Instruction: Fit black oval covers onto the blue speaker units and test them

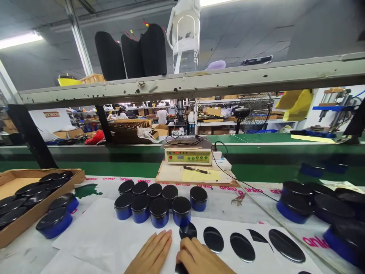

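Note:
My left hand (152, 254) lies flat on a white sheet (105, 239) near the front edge, fingers stretched out and together, holding nothing. My right hand (199, 258) sits beside it with fingers curled, pressing on a black round disc (188, 230); what is under the palm is hidden. More black oval discs (242, 246) lie in a row to the right on the sheet. Just beyond my hands stands a cluster of small blue jars with black lids (159, 208).
A cardboard tray (25, 219) with several black lids sits at left, larger blue jars (54, 222) beside it. More large blue jars (293, 207) are at right. A tester box (188, 154) with pen and yellow pad stands behind, before a green conveyor (256, 152).

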`<state>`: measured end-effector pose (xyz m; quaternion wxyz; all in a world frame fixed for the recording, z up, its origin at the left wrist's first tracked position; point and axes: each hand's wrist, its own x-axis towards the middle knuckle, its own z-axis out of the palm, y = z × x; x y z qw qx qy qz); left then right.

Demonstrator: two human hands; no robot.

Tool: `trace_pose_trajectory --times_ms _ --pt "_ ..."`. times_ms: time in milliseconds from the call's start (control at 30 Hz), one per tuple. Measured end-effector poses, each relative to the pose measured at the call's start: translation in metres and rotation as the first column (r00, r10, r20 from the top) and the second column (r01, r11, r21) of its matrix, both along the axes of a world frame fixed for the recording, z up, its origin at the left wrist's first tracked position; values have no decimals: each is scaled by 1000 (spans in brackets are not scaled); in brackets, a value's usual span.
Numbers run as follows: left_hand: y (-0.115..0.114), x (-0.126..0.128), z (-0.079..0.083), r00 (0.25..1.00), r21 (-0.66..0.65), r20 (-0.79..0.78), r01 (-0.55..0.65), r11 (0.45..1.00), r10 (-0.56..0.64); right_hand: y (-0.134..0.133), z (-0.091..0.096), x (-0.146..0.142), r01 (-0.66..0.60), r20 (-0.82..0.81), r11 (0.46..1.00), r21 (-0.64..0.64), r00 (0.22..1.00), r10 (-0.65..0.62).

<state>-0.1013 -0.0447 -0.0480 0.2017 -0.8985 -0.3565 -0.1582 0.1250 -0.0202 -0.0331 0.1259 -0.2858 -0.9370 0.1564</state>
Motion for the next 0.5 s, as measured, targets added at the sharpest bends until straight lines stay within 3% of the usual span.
trace_pose_trajectory --times_ms 167,333,400,500 --pt "-3 1 5 999 49 -47 -8 999 10 14 18 -13 -122 142 990 72 984 111" --pt "-4 5 -14 993 34 82 -90 995 87 18 45 -8 -180 150 981 68 974 168" --pt "-4 4 -18 989 29 96 -116 993 113 19 48 -6 -185 131 981 53 975 177" --pt "-5 -3 -10 999 18 -23 -46 999 47 14 41 0 -188 99 980 64 978 181"
